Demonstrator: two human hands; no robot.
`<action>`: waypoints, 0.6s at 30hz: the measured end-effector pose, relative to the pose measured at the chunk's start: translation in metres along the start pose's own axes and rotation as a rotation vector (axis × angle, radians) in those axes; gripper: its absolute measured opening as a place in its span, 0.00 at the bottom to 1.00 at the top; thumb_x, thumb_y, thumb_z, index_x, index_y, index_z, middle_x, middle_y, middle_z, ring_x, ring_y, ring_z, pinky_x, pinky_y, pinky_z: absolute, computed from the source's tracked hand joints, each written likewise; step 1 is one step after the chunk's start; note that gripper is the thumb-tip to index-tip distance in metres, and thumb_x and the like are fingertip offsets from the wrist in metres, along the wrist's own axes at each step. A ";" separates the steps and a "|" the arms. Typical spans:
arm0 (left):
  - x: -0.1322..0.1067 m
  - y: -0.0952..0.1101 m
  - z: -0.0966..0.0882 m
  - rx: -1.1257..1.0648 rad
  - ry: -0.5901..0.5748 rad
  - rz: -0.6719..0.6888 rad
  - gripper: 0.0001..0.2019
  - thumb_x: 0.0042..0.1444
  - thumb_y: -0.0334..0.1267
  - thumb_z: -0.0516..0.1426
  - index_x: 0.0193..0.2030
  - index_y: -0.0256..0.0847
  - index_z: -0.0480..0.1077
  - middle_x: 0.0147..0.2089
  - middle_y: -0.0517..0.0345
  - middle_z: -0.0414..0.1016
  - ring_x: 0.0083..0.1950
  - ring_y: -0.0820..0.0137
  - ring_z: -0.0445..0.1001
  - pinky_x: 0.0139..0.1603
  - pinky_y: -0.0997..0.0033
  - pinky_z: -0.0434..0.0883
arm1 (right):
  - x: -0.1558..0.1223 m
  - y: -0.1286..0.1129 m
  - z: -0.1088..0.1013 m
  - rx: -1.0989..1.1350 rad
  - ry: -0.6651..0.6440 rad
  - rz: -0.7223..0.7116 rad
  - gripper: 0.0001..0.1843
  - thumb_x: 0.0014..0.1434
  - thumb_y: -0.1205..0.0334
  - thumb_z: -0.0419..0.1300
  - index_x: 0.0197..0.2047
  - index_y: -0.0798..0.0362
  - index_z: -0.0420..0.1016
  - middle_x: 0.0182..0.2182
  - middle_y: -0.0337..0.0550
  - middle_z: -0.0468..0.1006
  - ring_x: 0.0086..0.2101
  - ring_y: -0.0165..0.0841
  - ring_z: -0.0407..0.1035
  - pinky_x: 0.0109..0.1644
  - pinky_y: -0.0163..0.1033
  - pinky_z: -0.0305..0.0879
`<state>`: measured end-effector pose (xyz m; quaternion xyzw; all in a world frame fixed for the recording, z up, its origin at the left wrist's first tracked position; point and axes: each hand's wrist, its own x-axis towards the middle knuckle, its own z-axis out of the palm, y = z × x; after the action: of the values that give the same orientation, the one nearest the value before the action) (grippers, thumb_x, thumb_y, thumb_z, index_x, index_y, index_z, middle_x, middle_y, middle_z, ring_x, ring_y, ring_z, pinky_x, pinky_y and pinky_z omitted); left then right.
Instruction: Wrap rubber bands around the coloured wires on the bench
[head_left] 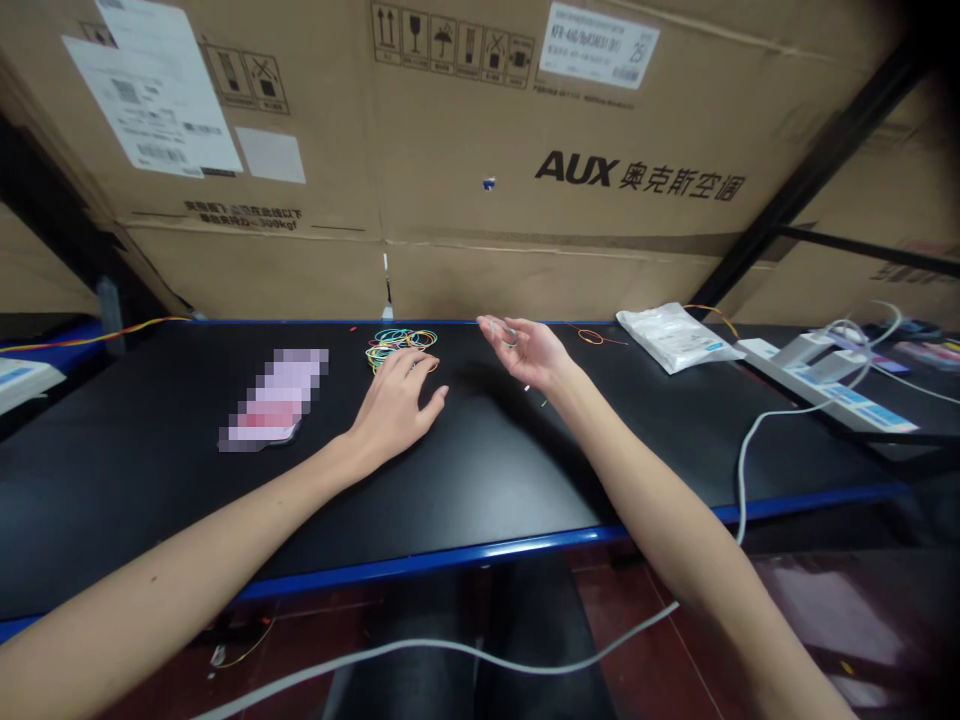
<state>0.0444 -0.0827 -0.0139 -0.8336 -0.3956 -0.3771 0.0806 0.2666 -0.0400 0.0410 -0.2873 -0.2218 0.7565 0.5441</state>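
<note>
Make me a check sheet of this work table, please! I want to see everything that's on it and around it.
Surface: black bench top with a blue edge.
Things by the hands: tangle of thin coloured wires, just beyond the left hand; right hand open, palm up, a small pale bit at its fingertips, unclear.
Clutter: white plastic bag; blurred pink-and-white item; power strip.
Grippers: nothing seen, bare hands only.
Cables: grey cable hanging over the bench edge; red-and-yellow wire.
Surroundings: cardboard boxes printed AUX; black metal shelf frame; dark red floor.
</note>
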 end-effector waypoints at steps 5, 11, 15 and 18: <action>0.000 0.002 -0.002 0.000 -0.021 0.008 0.15 0.62 0.39 0.55 0.53 0.35 0.70 0.53 0.43 0.73 0.59 0.54 0.68 0.61 0.49 0.67 | 0.000 0.003 -0.002 -0.083 -0.089 -0.087 0.13 0.63 0.71 0.51 0.48 0.52 0.73 0.43 0.41 0.82 0.33 0.24 0.75 0.29 0.25 0.71; 0.000 0.002 -0.001 0.000 -0.058 0.005 0.14 0.61 0.40 0.55 0.51 0.38 0.73 0.52 0.44 0.73 0.58 0.54 0.69 0.60 0.49 0.69 | -0.004 0.011 0.006 -0.173 -0.202 -0.050 0.18 0.63 0.67 0.45 0.48 0.53 0.75 0.45 0.45 0.80 0.37 0.29 0.74 0.34 0.32 0.72; -0.001 0.001 0.000 -0.004 -0.061 0.006 0.12 0.61 0.40 0.55 0.47 0.38 0.74 0.51 0.44 0.73 0.58 0.55 0.68 0.60 0.49 0.69 | 0.000 0.016 0.003 -0.178 -0.166 -0.009 0.20 0.67 0.60 0.43 0.46 0.55 0.75 0.35 0.45 0.79 0.34 0.29 0.73 0.35 0.32 0.72; -0.001 0.001 0.000 -0.003 -0.063 0.002 0.11 0.61 0.39 0.55 0.45 0.38 0.75 0.51 0.45 0.73 0.58 0.55 0.68 0.60 0.50 0.68 | 0.004 0.017 -0.001 -0.201 -0.193 0.002 0.20 0.69 0.59 0.44 0.47 0.55 0.75 0.31 0.42 0.77 0.31 0.28 0.72 0.32 0.29 0.71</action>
<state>0.0448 -0.0842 -0.0149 -0.8455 -0.3965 -0.3514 0.0673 0.2547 -0.0419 0.0284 -0.2664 -0.3473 0.7552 0.4879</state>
